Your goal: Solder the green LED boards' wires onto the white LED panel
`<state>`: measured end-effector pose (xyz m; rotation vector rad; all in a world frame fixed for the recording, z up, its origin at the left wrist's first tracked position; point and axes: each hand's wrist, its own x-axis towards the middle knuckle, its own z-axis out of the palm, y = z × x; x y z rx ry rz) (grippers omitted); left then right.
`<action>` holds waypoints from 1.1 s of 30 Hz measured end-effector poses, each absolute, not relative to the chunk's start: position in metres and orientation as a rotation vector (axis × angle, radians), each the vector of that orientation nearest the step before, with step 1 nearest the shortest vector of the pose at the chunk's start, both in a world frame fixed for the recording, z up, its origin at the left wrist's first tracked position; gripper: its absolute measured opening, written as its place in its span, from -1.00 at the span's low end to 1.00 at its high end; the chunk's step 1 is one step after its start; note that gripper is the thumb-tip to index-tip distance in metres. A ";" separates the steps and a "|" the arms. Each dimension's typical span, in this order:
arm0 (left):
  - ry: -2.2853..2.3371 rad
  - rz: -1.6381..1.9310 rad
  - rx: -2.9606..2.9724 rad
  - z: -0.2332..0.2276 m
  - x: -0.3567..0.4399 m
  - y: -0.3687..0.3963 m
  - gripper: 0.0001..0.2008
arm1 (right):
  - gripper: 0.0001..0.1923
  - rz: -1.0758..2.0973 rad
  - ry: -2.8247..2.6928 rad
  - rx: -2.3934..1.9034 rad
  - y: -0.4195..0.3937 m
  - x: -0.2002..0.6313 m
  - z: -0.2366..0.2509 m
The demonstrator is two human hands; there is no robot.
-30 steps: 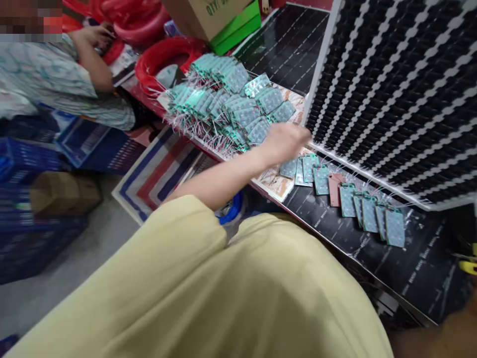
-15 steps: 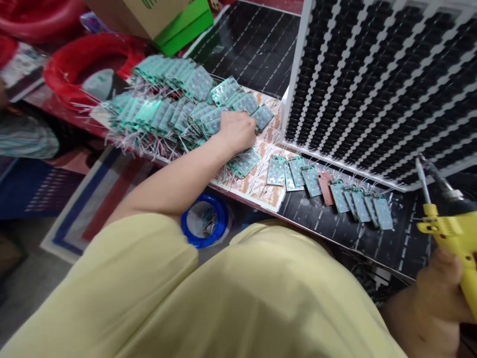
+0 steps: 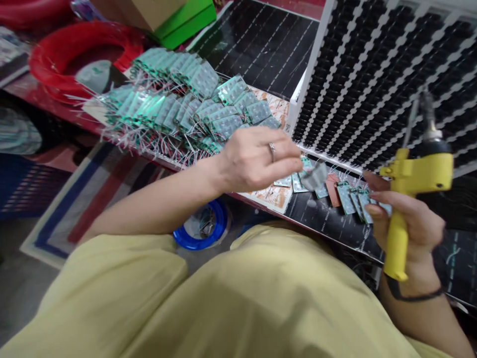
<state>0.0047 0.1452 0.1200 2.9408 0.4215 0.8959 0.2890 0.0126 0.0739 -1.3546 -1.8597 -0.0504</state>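
Note:
My left hand (image 3: 255, 156), with a ring on one finger, reaches over the front of the bench. Its fingers are pinched together at a grey-green circuit board (image 3: 316, 175), which is smeared by motion. On the right, my right hand (image 3: 413, 219) wraps round the handle of a yellow soldering gun (image 3: 421, 174), its metal tip pointing up and away. Beneath the two hands lies a row of small wired circuit boards (image 3: 346, 198), with one reddish-brown board (image 3: 333, 190) among them. Left of them sits a large pile of similar boards (image 3: 160, 107).
A white-framed rack with black strips (image 3: 372, 84) leans behind the row. A red wire coil (image 3: 40, 64), a cardboard box (image 3: 149, 12) and a green box (image 3: 190, 22) stand at the back left. Below the bench edge is a blue-rimmed bucket (image 3: 221, 228).
My left hand has left the pile and moved right, a board now at its fingertips. My right hand has brought the soldering gun left and up, over the row's right end.

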 end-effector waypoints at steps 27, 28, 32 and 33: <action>0.735 1.032 1.400 0.051 0.084 0.090 -0.53 | -0.73 -0.439 -1.737 -1.289 0.009 0.230 0.056; 0.731 1.121 1.456 0.046 0.083 0.088 -0.57 | -0.73 -0.432 -1.730 -1.285 0.009 0.231 0.056; 0.471 1.456 1.996 0.038 0.065 0.084 -0.90 | -0.73 -0.383 -1.721 -1.270 0.007 0.234 0.055; 0.399 1.472 2.101 0.040 0.059 0.084 -0.91 | -0.72 -0.386 -1.726 -1.260 0.007 0.235 0.055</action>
